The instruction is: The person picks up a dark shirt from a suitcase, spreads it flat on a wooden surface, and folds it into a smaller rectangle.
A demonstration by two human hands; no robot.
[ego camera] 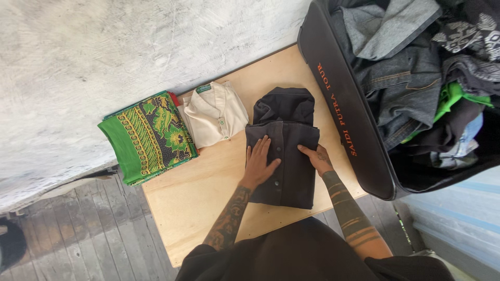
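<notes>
Setting: grey plaster wall (pixel 130 47), weathered plank floor (pixel 88 234), plywood board (pixel 198 192) as work surface.

Dark shirt (pixel 284 151): folded, buttoned front up, collar end toward wall, centred on board's right half.

Left hand (pixel 259 162): flat on shirt's left half, palm down, fingers (pixel 260 145) extended and slightly spread, tips pointing toward collar. Shirt directly beneath fingers; nothing pinched.

Right hand (pixel 317 157): on shirt's right edge, fingers (pixel 304 150) pressed together and angled inward across fabric. Thumb position not discernible.

Beside shirt, left: folded cream shirt (pixel 214 114), just apart. Further left: folded green patterned cloth (pixel 148 135), touching cream shirt, overhanging board edge.

Right of board: open black suitcase (pixel 344 109), filled with loose clothes (pixel 416 78) in denim, grey, green and black.
</notes>
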